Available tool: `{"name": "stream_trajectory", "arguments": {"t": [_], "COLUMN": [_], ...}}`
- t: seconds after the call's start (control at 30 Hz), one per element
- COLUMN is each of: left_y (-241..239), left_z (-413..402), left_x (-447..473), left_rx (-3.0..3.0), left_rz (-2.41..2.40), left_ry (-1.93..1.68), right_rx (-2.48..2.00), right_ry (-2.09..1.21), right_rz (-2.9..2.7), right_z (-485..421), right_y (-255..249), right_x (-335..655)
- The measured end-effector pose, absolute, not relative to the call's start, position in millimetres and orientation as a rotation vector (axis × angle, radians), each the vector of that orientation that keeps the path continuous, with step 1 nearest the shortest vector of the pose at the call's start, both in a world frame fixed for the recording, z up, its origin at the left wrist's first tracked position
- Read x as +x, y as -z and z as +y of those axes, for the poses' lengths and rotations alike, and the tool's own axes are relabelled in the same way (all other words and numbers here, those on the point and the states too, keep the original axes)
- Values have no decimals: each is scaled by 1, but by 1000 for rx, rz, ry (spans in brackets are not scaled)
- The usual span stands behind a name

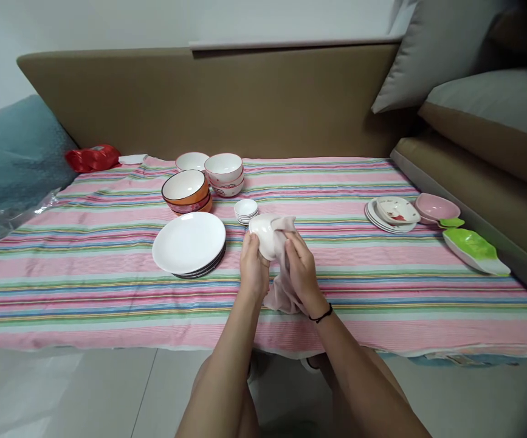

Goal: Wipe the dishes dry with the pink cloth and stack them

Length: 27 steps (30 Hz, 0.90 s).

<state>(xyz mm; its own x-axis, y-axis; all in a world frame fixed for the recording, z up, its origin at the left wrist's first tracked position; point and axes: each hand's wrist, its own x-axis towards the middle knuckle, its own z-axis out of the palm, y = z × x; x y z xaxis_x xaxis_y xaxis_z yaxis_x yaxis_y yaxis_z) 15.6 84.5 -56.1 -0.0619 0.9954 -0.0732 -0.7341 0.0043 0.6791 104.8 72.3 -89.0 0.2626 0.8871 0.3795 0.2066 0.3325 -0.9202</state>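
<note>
Clutching cloth [282, 294], the right hand [300, 265] meets a white bowl [263, 236] the left hand [253, 266] grips.

My cloth [282, 296], centre of frame: plain greyish pink. My dish [261, 236], centre: plain white. My wristband [321, 315], lower centre: black. Cover [99, 292], full width: stripes in pink, white, green, yellow, blue, red. Large plate [190, 242], left of centre: white. Deep bowl [185, 185], upper left of centre: orange outside, white inside, dark rim. Patterned bowl [391, 208], right: white, red motif. Platter [473, 248], far right: lime green, white. Cushion [10, 155], far left: teal.
</note>
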Motion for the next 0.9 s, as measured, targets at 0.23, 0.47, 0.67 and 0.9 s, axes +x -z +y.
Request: {"name": "stream_trajectory", "arguments": {"t": [0.23,0.47,0.67,0.9], "left_y": [58,56,52,58], "left_z": [85,74,69,71], "left_x": [1,0,8,11], "left_rx": [572,890,968,1099], "left_rz": [697,766,773,798], "left_ry": [-1388,-1172,-1134,-1153], "right_rx": [-1128,-1135,-1136,-1148], "right_ry": [-280,-605,-581,-146], "right_rz": [-1671,-1219,-1153,-1541], "right_z": [69,72,74,65], "right_y": [82,83,84,77], "right_x": [107,107,109,110]}}
